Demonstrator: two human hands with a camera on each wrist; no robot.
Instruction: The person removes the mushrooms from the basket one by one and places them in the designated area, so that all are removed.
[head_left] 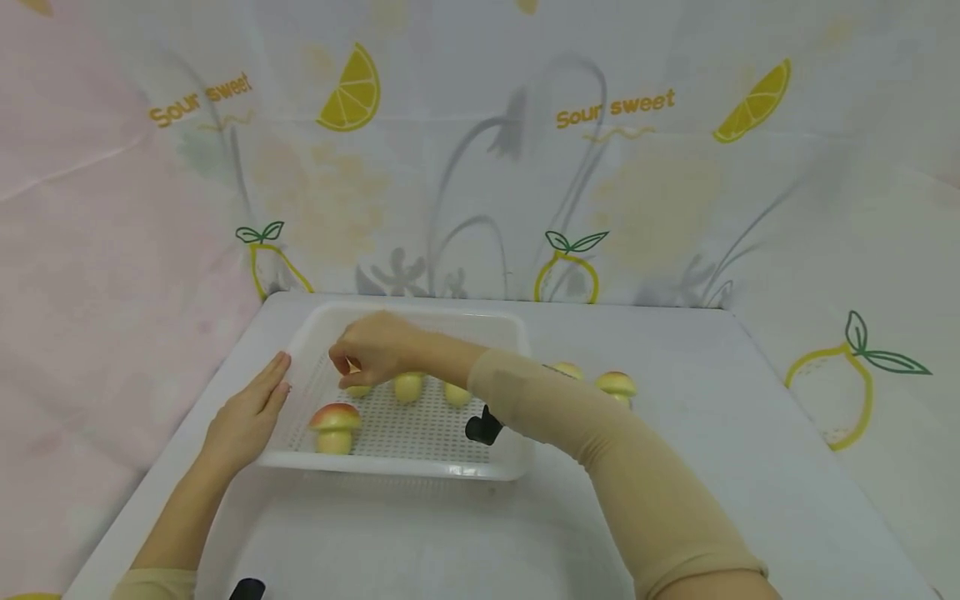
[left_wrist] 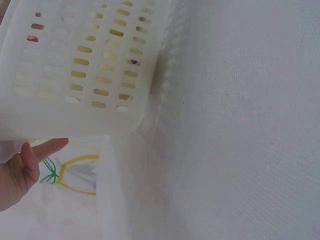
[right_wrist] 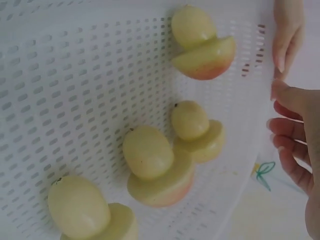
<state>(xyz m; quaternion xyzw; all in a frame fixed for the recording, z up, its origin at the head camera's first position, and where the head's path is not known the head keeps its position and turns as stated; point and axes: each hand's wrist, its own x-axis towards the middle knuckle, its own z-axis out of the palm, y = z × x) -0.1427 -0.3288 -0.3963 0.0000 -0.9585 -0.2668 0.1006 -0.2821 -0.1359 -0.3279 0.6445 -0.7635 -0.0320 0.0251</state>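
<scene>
A white perforated plastic basket point(head_left: 420, 467) holds several toy mushrooms with yellow stems and reddish caps. One mushroom point(head_left: 335, 427) lies near the basket's front left corner; a row of others, including a middle mushroom point(head_left: 408, 387), is partly covered by my right arm. My right hand point(head_left: 378, 346) hovers over the basket's back left with loosely bent fingers. In the right wrist view, that hand point(right_wrist: 297, 135) has nothing between thumb and fingers and stands apart from the small mushroom point(right_wrist: 192, 127). My left hand point(head_left: 243, 417) rests straight fingers against the basket's left side.
Two more mushrooms stand on the white table right of the basket, one with a red-brown cap point(head_left: 617, 383), the other point(head_left: 567, 369) partly behind my sleeve. A lemon-printed cloth point(head_left: 465, 167) hangs behind the table. Black wrist devices point(head_left: 483, 427) sit on both arms.
</scene>
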